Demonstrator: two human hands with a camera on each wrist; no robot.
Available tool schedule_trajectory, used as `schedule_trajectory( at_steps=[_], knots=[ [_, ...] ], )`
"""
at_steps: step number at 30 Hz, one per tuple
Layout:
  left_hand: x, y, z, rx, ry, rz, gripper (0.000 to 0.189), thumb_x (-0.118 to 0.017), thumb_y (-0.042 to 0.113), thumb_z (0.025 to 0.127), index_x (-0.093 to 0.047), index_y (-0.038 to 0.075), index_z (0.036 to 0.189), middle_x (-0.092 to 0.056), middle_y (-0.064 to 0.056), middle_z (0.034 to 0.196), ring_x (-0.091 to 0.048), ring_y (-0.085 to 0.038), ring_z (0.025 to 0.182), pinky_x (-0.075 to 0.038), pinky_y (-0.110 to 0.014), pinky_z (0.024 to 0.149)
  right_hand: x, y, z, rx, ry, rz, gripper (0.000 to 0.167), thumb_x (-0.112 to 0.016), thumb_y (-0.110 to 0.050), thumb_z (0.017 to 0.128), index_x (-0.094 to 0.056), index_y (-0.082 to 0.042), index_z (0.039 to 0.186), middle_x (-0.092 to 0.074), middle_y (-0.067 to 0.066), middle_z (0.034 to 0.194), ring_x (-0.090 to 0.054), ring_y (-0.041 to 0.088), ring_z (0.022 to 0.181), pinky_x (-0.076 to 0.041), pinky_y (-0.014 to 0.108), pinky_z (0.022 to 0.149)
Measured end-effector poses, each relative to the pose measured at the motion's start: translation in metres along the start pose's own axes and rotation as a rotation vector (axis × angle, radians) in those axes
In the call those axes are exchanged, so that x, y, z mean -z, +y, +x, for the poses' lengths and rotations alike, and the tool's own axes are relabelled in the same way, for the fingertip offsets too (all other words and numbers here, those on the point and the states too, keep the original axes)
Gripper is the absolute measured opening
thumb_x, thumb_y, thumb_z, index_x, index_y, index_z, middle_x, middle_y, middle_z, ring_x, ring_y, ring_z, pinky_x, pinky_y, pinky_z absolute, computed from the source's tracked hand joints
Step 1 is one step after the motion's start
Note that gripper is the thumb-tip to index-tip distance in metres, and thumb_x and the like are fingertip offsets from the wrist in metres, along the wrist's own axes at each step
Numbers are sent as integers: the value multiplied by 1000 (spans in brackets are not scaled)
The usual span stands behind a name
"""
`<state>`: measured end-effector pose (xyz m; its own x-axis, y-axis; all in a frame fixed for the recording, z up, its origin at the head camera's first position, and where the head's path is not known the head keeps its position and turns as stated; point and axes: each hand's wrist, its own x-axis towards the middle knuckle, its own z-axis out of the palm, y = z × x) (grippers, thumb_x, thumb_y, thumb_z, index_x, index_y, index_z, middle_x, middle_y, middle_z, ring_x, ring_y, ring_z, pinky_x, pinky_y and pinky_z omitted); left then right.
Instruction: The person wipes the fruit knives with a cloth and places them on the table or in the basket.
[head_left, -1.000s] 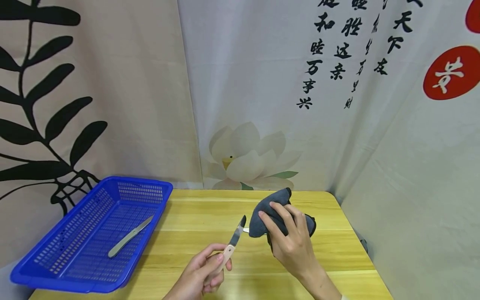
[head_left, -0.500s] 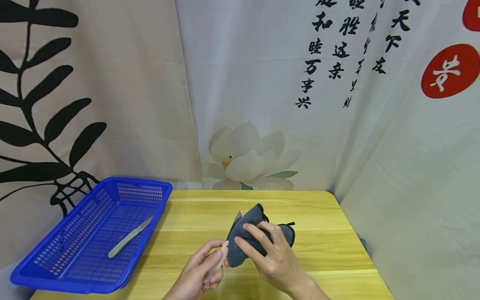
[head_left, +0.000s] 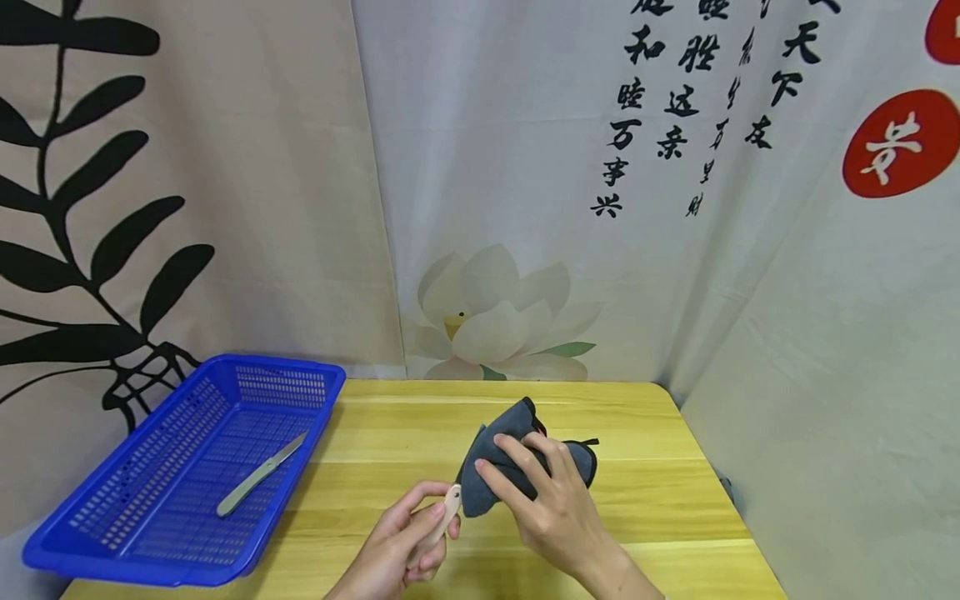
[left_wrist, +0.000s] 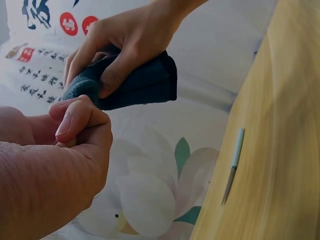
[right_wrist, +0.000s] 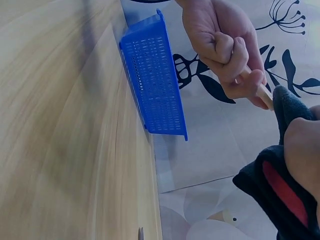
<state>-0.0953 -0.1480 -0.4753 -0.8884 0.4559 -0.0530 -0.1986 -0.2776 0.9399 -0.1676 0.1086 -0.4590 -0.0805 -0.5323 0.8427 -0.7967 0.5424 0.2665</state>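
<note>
My left hand (head_left: 405, 537) grips a small knife by its pale handle (head_left: 447, 512), thumb along the side. The knife's blade is wrapped in a dark grey-blue cloth (head_left: 491, 467) with black edging, so the blade is hidden. With spread, bent fingers my right hand (head_left: 551, 504) holds the cloth against the blade. In the right wrist view a red patch (right_wrist: 285, 190) shows inside the cloth's fold. The left wrist view catches a second knife (left_wrist: 235, 160) with a pale handle lying on the table, hidden behind the cloth and hands in the head view.
To the left stands a blue plastic basket (head_left: 191, 575) with perforated walls. Inside it lies another knife (head_left: 258, 475) with a pale green handle. The wooden table (head_left: 660, 467) ends at a printed curtain (head_left: 510, 183) behind.
The cloth in my right hand has moved left and down from beside the bare blade onto it, then slightly up along it. The left hand has stayed nearly still with the knife.
</note>
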Motion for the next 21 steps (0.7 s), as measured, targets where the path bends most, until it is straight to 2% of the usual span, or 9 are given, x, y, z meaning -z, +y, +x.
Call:
schedule_trajectory(
  at_steps=[7, 11, 17, 21],
  knots=[
    [1, 1, 1, 26, -13, 20, 32, -48, 32, 123, -56, 17, 150, -69, 6, 109, -47, -1, 65, -39, -18, 59, 1, 8, 0, -22, 17, -13, 33, -52, -15, 118, -80, -18, 135, -74, 16, 140, -62, 38, 113, -51, 47, 87],
    [1, 2, 1, 27, -26, 38, 33, -47, 32, 124, -55, 14, 150, -69, 6, 109, -48, -1, 65, -39, -18, 58, 3, 15, 1, -37, 17, -27, 33, -52, -16, 119, -80, -18, 135, -74, 17, 140, -61, 39, 113, -51, 48, 86],
    [1, 1, 1, 76, -39, 40, 37, -51, 35, 122, -55, 11, 151, -70, 5, 110, -48, -3, 66, -38, -19, 58, 8, 26, 3, -55, 6, -61, 34, -51, -16, 119, -79, -18, 138, -73, 17, 142, -61, 39, 114, -52, 52, 89],
    [2, -1, 1, 79, -63, 42, 40, -51, 33, 122, -53, 7, 153, -71, 5, 110, -49, -4, 67, -38, -19, 58, 11, 32, 3, -71, 11, -86, 36, -50, -14, 117, -80, -17, 138, -73, 19, 142, -61, 41, 115, -52, 54, 89]
  ],
)
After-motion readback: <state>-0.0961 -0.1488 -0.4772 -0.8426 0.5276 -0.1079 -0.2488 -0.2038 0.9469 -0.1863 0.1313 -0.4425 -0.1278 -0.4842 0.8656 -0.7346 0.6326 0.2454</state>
